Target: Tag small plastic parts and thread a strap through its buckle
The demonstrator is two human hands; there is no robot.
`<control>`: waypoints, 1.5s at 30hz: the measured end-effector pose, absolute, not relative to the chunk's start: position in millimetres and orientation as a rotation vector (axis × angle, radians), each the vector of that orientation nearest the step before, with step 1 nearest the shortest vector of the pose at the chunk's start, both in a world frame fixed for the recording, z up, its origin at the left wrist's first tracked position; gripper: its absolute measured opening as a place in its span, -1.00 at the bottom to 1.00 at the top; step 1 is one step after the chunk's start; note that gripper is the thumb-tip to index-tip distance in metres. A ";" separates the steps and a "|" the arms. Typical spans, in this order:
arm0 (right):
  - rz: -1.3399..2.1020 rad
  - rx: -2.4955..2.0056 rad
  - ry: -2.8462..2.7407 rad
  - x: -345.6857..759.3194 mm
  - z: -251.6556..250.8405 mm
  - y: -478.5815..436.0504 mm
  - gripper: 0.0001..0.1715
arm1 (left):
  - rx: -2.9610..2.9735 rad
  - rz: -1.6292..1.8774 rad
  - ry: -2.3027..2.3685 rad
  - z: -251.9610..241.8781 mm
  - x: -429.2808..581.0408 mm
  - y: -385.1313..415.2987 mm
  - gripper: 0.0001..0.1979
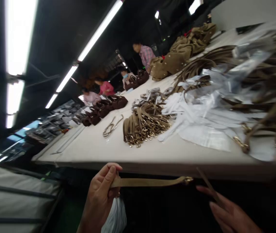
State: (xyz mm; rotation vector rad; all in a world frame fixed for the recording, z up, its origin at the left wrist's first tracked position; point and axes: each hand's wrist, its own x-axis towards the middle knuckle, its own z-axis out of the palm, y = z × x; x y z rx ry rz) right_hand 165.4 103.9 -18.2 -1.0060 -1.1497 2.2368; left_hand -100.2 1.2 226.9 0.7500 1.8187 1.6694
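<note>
Below the desk (118, 155) edge, a tan strap (150, 182) stretches level; the left hand (101, 197) pinches one end, above a plastic bag (115, 216). The right hand (227, 210) is loosely open, a thin strap end across its fingers. A heap of clasped straps (144, 124) lies unbagged beside empty sleeves (201, 113).

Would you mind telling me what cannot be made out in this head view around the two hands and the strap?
- Right hand: cut off by the bottom edge and blurred; whether it grips the thin strip is unclear.
- Strap: its near end is hidden inside the left hand.
- Clasp: too small to read.
- Strap pile on the table: too small to count.
</note>
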 end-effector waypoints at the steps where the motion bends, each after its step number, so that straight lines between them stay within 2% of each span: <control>1: 2.315 -0.913 -1.024 166.2 -14.1 103.6 -0.24 | 0.720 1.650 1.788 218.2 -88.4 1.9 -0.65; 5: 2.726 -0.435 -0.536 170.2 -9.6 102.8 -0.29 | 0.607 1.603 1.690 171.8 -59.9 9.9 -0.68; 7: 2.752 -0.294 -0.349 174.9 -11.8 102.0 -0.29 | 0.566 1.526 1.696 142.4 -53.9 11.0 -0.67; 12: 2.645 -0.335 -0.240 190.8 -18.5 107.5 -0.44 | 0.517 1.204 1.835 73.7 -52.8 -7.8 -0.52; 17: 2.647 -0.456 -0.243 194.8 -39.5 108.9 -0.60 | 0.573 0.956 2.016 36.7 -59.3 -33.7 -0.41; 25: 2.691 -0.503 -0.231 189.3 -51.1 102.3 -0.48 | 0.587 0.925 2.077 9.9 -71.1 -49.1 -0.38; 31: 2.665 -0.470 -0.270 196.2 -45.6 103.6 -0.31 | 0.629 0.872 2.003 10.7 -84.0 -53.6 -0.44; 37: 2.479 -0.733 -0.593 198.8 -44.0 103.3 -0.66 | 0.867 0.499 1.763 7.0 -88.4 -62.0 -0.52; 41: 2.213 -0.945 -1.141 195.9 -40.2 102.1 -0.62 | 1.051 0.512 1.889 6.0 -90.1 -66.6 -0.70; 45: 1.824 -1.023 -1.627 190.7 -35.6 95.9 -0.70 | 1.600 0.698 2.281 10.6 -99.7 -61.2 -0.77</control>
